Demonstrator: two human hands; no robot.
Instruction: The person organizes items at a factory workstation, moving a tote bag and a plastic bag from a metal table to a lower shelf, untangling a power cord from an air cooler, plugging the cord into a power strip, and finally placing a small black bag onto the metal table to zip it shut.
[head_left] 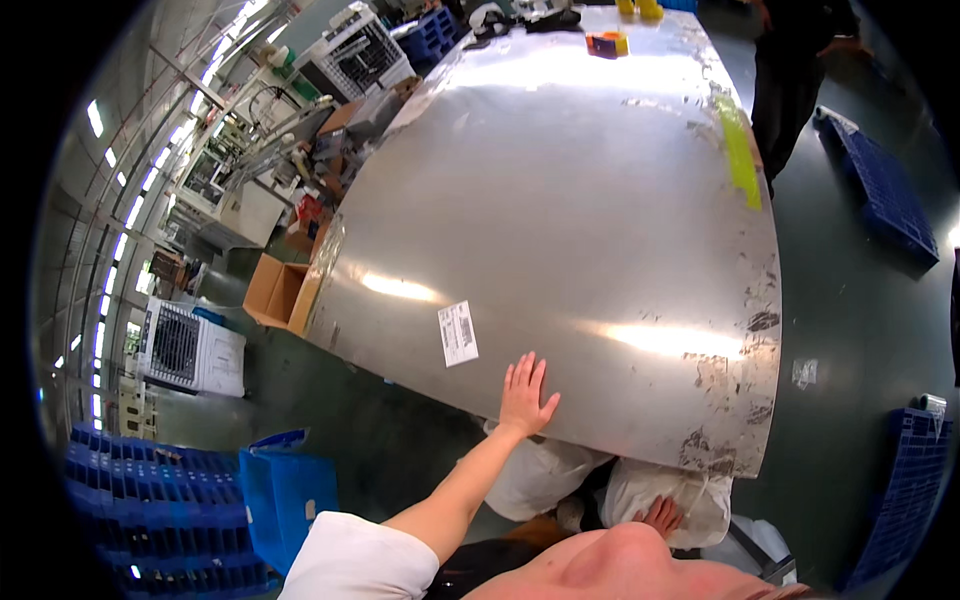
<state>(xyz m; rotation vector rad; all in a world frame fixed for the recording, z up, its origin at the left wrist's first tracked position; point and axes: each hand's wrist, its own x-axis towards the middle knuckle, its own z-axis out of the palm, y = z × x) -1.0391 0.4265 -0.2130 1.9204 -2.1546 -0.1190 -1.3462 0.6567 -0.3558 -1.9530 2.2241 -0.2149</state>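
My left hand (526, 398) lies flat on the near edge of the metal-topped table (560, 220), fingers stretched out and nothing held. Just beyond its fingertips is a white printed label (458, 333) on the metal. Below the table's near edge, my right hand (661, 515) rests with its fingers apart on a white sack (690, 495); its wrist is hidden. A second white sack (540, 475) stands beside it, under my left forearm.
Toward the far end sit a yellow-and-orange tape roll (607, 44) and dark items. Green tape (738, 150) runs along the right edge, near a standing person (785, 90). An open cardboard box (280, 290), blue crates (165, 510) and a blue bin (288, 500) are left; blue pallets (880, 190) right.
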